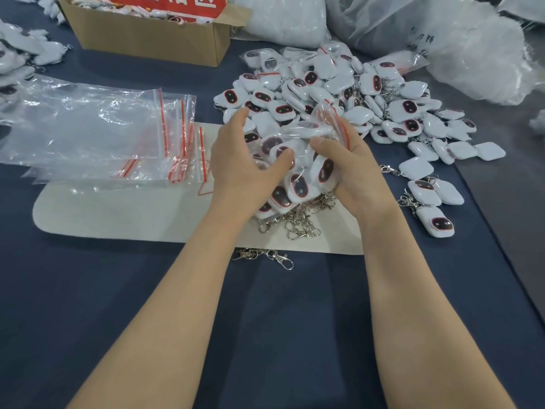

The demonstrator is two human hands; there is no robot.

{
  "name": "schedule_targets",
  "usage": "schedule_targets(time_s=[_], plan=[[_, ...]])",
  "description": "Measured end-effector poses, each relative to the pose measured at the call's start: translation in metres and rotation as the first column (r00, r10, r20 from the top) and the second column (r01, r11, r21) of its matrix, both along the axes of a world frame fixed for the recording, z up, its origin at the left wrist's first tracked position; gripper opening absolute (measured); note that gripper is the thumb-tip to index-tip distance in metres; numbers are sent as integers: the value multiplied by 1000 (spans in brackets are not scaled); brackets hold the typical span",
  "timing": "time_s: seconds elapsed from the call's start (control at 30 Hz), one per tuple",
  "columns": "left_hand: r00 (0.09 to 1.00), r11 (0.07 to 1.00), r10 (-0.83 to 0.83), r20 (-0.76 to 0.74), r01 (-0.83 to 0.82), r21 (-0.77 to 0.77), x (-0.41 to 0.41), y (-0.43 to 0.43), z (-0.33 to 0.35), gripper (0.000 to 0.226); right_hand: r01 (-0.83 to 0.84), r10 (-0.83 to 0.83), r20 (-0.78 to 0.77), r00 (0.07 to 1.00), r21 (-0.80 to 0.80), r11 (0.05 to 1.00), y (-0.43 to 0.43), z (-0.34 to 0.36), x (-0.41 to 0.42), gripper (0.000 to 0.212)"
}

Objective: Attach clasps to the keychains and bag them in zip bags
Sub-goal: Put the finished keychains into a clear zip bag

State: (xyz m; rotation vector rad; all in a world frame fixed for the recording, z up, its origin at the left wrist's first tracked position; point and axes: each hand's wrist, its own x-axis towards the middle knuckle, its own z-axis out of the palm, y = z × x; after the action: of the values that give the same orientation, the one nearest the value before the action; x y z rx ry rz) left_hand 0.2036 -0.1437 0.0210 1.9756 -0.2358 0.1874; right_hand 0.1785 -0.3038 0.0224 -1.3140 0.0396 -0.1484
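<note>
Keychains (298, 184): a bundle of white square pieces with dark oval faces is held at the middle of the view, between both hands and partly inside the zip bag.
Zip bag (295, 132): clear plastic with a red seal line; it is draped over the bundle's 12 o'clock side.
Clasps (300, 224): silver clasps hang from the bundle at 6 o'clock and touch the felt mat.
Left hand (244, 169): the bag is gripped from 9 o'clock, with the thumb pressed onto the plastic.
Right hand (354, 172): the fingers are curled round the bag's red-lined mouth and the bundle from 3 o'clock.
Loose pile (339, 93): many more keychains are heaped at 1 o'clock from the hands, trailing towards 3 o'clock.
Spare bags (103, 128): a fanned stack lies at 10 o'clock.
Felt mat (118, 214): a pale mat is spread under the hands and the stack.
Stray clasps (265, 255): these lie just off the mat's near edge.
Cardboard box (147, 39): it stands open at 11 o'clock.
Tabletop (295, 320): it is covered in dark blue cloth.
</note>
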Motion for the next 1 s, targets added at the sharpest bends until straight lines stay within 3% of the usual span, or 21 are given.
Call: schedule_targets(time_s=[0.1, 0.27, 0.37, 0.5, 0.63, 0.8, 0.9, 1.0], plan=[[1000, 1000, -11, -14, 11, 7, 2, -2, -4, 77, 34, -34, -25, 999, -4, 999, 4, -1, 2, 45], [999, 999, -18, -30, 17, -30, 0, -3, -5, 60, 127, -131, -96, 987, -43, 991, 9, -5, 6, 14], [999, 999, -23, -28, 22, -33, 0, -4, -6, 54, 207, -221, -103, 970, -131, 970, 10, -8, 9, 10], [999, 999, -17, -38, 15, -36, 1, -3, -7, 48, 174, -180, -146, 973, -55, 983, 9, -6, 11, 10], [997, 995, 7, -71, -14, -102, 4, -3, -7, 42, 21, -18, -127, 992, 21, 1000, 3, -4, 6, 25], [996, 990, 18, -84, -30, -141, 3, -2, -7, 39, 31, -37, -166, 985, -38, 999, 5, -2, 4, 43], [993, 987, 15, -116, -33, -160, 5, -1, -7, 36, -101, 117, -181, 977, 95, 990, 0, 2, 0, 47], [991, 988, 21, -132, -41, -148, 6, 0, -7, 35, -237, 244, -104, 964, 76, 968, -5, 3, -5, 59]])
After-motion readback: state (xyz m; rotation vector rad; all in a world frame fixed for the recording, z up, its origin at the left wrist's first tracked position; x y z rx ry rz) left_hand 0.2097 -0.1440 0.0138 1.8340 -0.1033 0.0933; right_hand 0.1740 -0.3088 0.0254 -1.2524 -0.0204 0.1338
